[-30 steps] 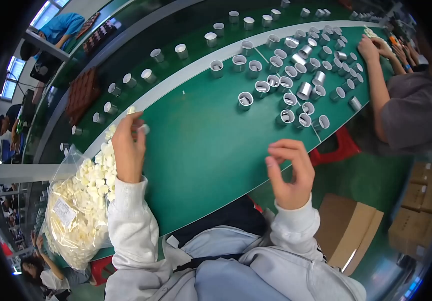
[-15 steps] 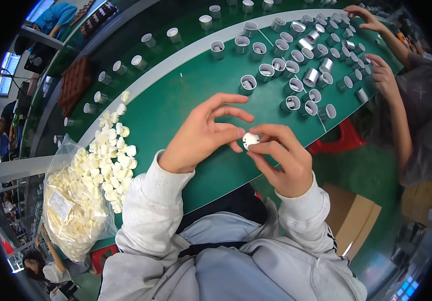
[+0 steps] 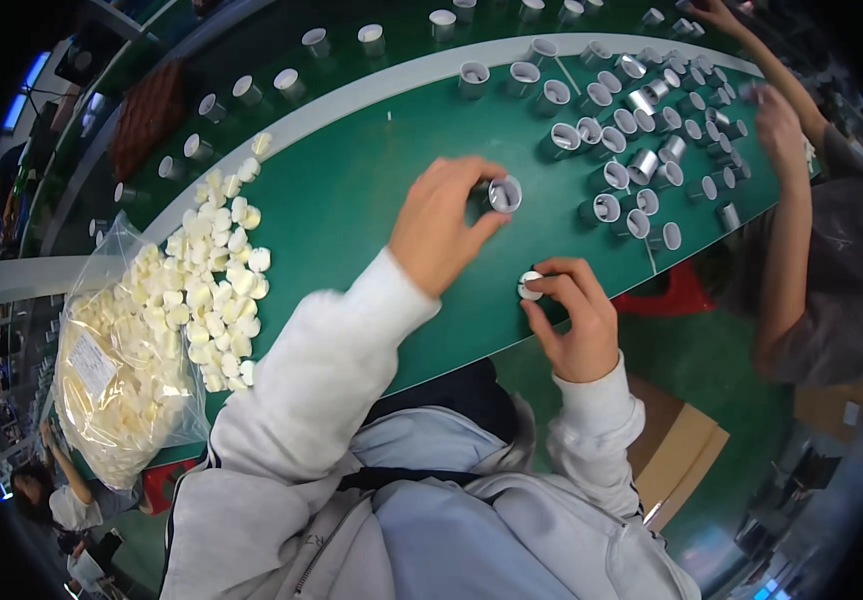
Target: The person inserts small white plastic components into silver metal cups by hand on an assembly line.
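My left hand (image 3: 443, 222) reaches out over the green table, its thumb and fingers curled round a grey metal cup (image 3: 504, 195) with an open top. Something pale shows inside that cup. Nearer to me, my right hand (image 3: 579, 320) pinches a small round white plastic cap (image 3: 530, 286) between thumb and fingertips, above the table's near edge. To the right and beyond my hands stand several more grey cups (image 3: 606, 208), some with pieces inside and a few lying on their sides.
At the left, loose cream-white caps (image 3: 221, 260) spill from a clear plastic bag (image 3: 131, 385). Cups ride on a dark belt (image 3: 401, 60) behind the pale rail. A co-worker's hand (image 3: 779, 125) is among the cups at the right. A cardboard box (image 3: 681, 455) stands below the table.
My left hand has left the white cap, moved up and away, and taken hold of a grey cup. My right hand keeps the cap, slightly right of before.
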A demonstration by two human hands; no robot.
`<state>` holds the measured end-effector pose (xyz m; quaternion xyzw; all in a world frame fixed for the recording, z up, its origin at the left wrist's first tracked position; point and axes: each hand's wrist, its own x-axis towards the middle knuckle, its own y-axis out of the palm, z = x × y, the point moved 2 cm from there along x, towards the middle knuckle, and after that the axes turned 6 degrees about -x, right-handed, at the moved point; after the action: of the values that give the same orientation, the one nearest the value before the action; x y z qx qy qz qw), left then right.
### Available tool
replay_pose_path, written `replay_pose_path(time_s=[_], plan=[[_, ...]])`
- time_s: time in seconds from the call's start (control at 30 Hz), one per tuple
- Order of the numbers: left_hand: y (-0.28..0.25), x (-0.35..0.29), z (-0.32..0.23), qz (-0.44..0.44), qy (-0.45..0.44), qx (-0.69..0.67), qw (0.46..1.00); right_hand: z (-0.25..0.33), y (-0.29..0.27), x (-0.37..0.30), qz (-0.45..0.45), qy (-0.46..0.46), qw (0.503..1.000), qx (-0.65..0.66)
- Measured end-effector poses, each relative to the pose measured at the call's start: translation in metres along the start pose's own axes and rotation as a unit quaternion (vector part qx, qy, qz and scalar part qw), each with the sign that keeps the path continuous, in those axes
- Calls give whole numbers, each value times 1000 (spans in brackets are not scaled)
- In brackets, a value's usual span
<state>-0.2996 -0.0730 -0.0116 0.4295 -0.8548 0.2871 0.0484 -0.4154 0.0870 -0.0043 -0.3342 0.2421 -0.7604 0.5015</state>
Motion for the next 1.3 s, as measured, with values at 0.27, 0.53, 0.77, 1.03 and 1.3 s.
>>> replay_pose_path(time_s=[0.27, 0.53, 0.77, 1.03, 1.3], plan=[[-41, -90, -17, 30, -124, -86, 988, 59, -4, 34, 45, -148, 988, 23], [-35, -101, -7, -13, -102, -126, 987, 54, 24, 40, 110, -138, 983, 42], [-33, -103, -4, -14, -112, -146, 983, 44, 29, 42, 92, -214, 971, 55], [-32, -103, -2, -14, -97, -137, 986, 49, 27, 41, 89, -225, 970, -33], [-32, -104, -2, -15, -100, -147, 984, 46, 28, 38, 91, -221, 967, -91]])
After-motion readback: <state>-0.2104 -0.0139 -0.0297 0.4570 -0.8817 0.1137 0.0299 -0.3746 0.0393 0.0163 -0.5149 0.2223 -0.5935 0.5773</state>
